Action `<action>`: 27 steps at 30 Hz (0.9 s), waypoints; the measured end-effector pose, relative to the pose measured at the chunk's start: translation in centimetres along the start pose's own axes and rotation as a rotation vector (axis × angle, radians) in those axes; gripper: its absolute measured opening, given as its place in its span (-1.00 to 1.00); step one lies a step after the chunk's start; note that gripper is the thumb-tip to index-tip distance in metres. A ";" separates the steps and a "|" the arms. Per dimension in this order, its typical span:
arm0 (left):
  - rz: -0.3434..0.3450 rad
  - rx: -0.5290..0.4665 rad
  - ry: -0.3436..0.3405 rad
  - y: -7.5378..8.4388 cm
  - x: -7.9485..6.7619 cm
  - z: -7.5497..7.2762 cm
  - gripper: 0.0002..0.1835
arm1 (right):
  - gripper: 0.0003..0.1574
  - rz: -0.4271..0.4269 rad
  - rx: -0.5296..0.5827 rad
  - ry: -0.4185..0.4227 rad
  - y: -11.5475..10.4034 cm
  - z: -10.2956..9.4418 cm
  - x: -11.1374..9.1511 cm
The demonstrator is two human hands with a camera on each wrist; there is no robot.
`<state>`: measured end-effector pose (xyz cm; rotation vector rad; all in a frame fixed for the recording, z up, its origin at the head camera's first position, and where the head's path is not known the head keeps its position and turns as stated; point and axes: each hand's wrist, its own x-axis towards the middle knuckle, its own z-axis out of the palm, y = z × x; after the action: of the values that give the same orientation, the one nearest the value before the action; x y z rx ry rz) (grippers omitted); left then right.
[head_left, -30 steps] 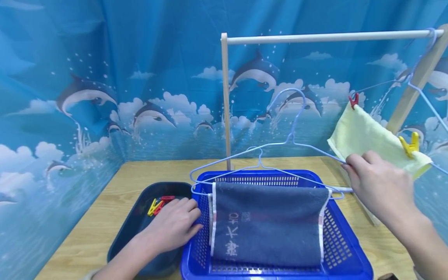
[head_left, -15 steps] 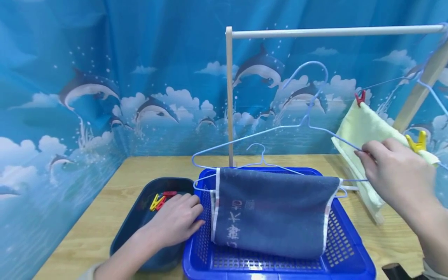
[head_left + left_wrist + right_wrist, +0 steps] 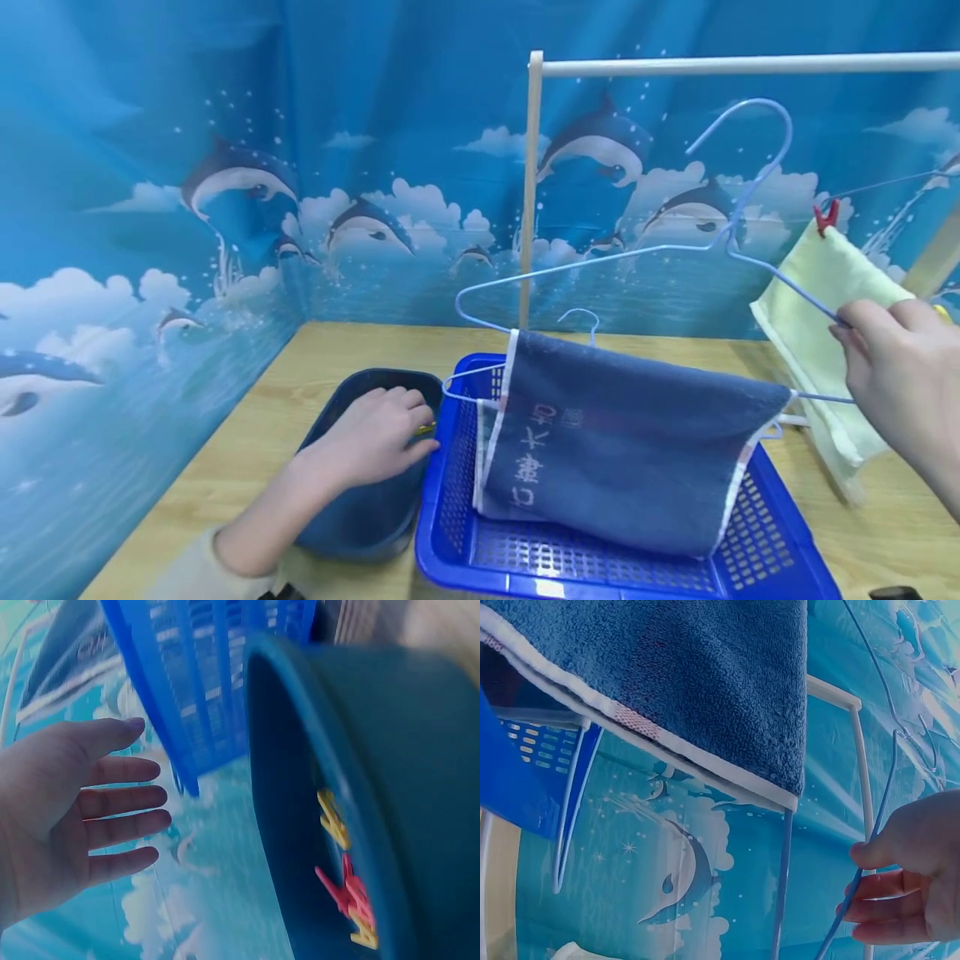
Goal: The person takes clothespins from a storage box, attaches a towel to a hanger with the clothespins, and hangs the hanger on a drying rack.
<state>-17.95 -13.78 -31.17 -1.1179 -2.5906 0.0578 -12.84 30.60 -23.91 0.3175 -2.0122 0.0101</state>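
Note:
My right hand point(image 3: 911, 375) pinches the right slope of a light-blue wire clothes hanger point(image 3: 660, 247) between thumb and fingers. A dark blue towel point(image 3: 622, 442) with white edging hangs folded over its bottom bar, tilted lower at the right, above a blue plastic basket point(image 3: 431, 517). My left hand point(image 3: 382, 433) is over a dark bin point(image 3: 360, 533) left of the basket. In the left wrist view its fingers are extended and hold nothing. Inside the bin lie a yellow clothespin point(image 3: 332, 819), a red clothespin point(image 3: 346, 889) and others.
A second hanger point(image 3: 444, 385) lies in the basket. Behind stands a drying rack with a white rail point(image 3: 750, 65) and wooden post point(image 3: 531, 200). At right hangs a pale yellow cloth point(image 3: 825, 333) clipped by a red clothespin point(image 3: 827, 217).
My right hand has raised the hanger and towel out of the basket, and the towel now tilts. My left hand stays over the bin, while the head view has shifted left.

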 end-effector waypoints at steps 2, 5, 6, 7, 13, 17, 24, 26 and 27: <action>-0.034 0.003 -0.012 -0.8 0.0 0.0 -0.77 | -0.93 0.005 0.039 0.048 0.0 0.3 -0.2; -0.087 0.001 -0.025 -2.0 -0.2 0.2 -0.78 | -0.63 0.012 0.084 0.092 0.0 0.7 -0.3; -0.105 0.001 -0.030 -2.4 -0.3 0.3 -0.78 | -0.50 0.017 0.095 0.096 0.0 0.8 -0.3; -0.124 -0.006 -0.041 -2.8 -0.3 0.4 -0.77 | -0.50 0.019 0.103 0.100 -0.1 0.9 -0.3; -0.200 -0.043 -0.161 -5.0 0.0 0.9 -0.69 | -0.19 0.002 0.113 0.101 -0.1 1.3 -0.5; -0.257 -0.088 -0.270 -6.2 1.2 1.3 -0.70 | -0.13 0.003 0.122 0.101 -0.2 1.3 -0.7; -0.309 -0.117 -0.402 -7.4 3.2 2.3 -0.78 | -0.11 -0.003 0.134 0.102 -0.4 1.5 -0.6; -0.304 -0.114 -0.414 -7.6 3.5 2.8 -0.81 | -0.12 -0.006 0.135 0.101 -0.3 1.6 -0.6; -0.298 -0.109 -0.421 -7.6 3.6 3.0 -0.82 | -0.13 -0.008 0.131 0.099 -0.2 1.7 -0.6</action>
<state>-26.56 -16.24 -31.82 -0.8081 -3.1445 0.0939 -14.00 30.26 -25.25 0.4007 -1.9158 0.1503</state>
